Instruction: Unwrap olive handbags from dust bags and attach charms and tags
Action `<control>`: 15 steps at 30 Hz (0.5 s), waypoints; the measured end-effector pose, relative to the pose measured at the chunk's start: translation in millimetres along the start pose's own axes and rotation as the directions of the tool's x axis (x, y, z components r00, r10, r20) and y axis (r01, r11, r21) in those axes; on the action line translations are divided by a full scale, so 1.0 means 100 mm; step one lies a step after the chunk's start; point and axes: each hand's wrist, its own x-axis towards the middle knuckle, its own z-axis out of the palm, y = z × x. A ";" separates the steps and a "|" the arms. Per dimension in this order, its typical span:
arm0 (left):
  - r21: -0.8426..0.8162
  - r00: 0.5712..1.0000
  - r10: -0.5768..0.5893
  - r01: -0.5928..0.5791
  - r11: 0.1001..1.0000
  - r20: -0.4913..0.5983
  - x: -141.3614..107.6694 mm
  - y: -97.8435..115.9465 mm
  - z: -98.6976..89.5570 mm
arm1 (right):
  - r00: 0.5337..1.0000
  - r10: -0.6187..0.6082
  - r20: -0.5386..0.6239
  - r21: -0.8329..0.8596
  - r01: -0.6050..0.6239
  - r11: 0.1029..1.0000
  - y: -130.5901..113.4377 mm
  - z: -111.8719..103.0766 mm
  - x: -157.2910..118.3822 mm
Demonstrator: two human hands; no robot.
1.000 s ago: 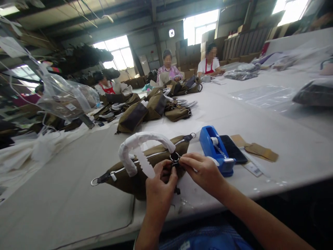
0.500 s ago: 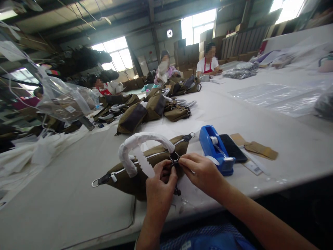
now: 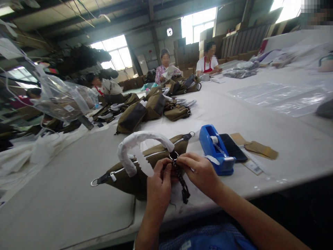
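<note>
An olive-green handbag (image 3: 158,158) with a silver zip lies on the table in front of me, its handle (image 3: 142,135) wrapped in white padding. A metal ring (image 3: 173,156) sits at the handle's near base. From it a dark braided cord (image 3: 182,182) with a tasselled end hangs between my hands. My right hand (image 3: 201,172) is closed, thumb and finger pinching the top of the cord beside the ring. Just left of the cord, my left hand (image 3: 160,182) has its fingers curled shut against the bag; what they grip is hidden.
To the right stand a blue tape dispenser (image 3: 215,149), a black phone-like slab (image 3: 232,147) and brown tags (image 3: 261,150). More olive bags (image 3: 153,106) are piled farther back. Clear plastic sheets (image 3: 273,97) lie at right. Several people sit beyond the table.
The braided cord now hangs visibly down between my hands; before, it was mostly hidden. My left thumb has shifted slightly left, away from the ring.
</note>
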 end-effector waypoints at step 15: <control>0.471 0.910 0.309 -0.152 0.869 -0.276 -0.02 0.09 -0.11 | 0.983 0.100 -0.152 0.083 -0.088 0.993 0.04 -0.08 -0.04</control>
